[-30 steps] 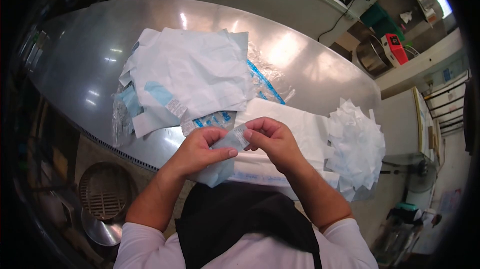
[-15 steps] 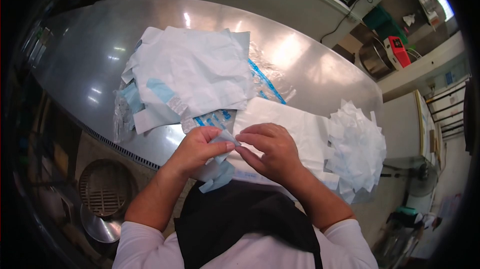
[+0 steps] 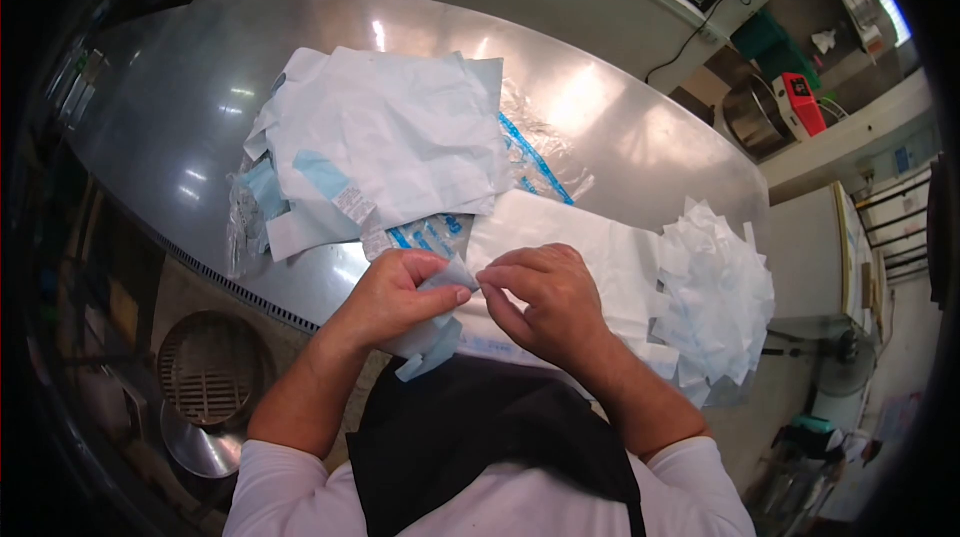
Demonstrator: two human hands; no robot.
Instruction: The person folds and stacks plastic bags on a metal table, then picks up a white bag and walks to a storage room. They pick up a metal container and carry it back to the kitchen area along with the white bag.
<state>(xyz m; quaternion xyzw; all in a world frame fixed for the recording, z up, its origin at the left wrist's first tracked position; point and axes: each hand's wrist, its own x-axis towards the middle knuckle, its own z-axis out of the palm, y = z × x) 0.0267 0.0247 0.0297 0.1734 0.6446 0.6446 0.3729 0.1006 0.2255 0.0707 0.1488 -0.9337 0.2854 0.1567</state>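
Observation:
My left hand point(image 3: 403, 295) is closed round some thin light blue strips point(image 3: 432, 347), which look like paper or film. They hang below the palm, and one pointed end sticks up past the thumb. At that tip my right hand point(image 3: 545, 299) pinches with thumb and forefinger, its other fingers curled. Under both hands lies a stack of flat white sheets point(image 3: 560, 227) at the table's near edge. Right of it is a loose heap of crumpled white and pale blue pieces point(image 3: 712, 297). Farther back on the left, larger white sheets point(image 3: 390, 132) lie in an uneven pile.
All this rests on a shiny steel table point(image 3: 165, 87). Clear plastic wrapping with blue print point(image 3: 535, 157) shows beneath the white pile. A round metal grate point(image 3: 212, 367) is below the left edge. At the back right are a steel pot point(image 3: 755, 117) and a red device point(image 3: 798, 102).
My right fingertips have closed together at the tip of the light blue strips. The view has shifted slightly; the piles on the table look the same.

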